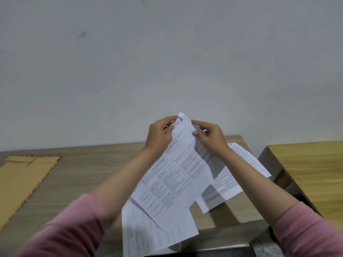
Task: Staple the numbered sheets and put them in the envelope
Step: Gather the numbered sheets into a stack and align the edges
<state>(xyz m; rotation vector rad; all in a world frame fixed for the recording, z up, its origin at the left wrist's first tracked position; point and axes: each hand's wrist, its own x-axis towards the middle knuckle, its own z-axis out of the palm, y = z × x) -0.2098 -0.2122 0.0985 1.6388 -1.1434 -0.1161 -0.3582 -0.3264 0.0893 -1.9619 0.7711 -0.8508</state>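
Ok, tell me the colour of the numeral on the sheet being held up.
Blue: a handwritten 1 at the sheet's top corner, seen in the head view.

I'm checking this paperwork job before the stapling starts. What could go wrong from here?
Both the left hand and right hand pinch only the top corner of the sheet marked 1, so it hangs loose and could crease or slip. The other sheets lie scattered and overlapping on the table, so the order could get mixed. One sheet overhangs the near edge and might slide off.

left sleeve [74, 225]: pink, pushed up | right sleeve [308, 229]: pink, pushed up
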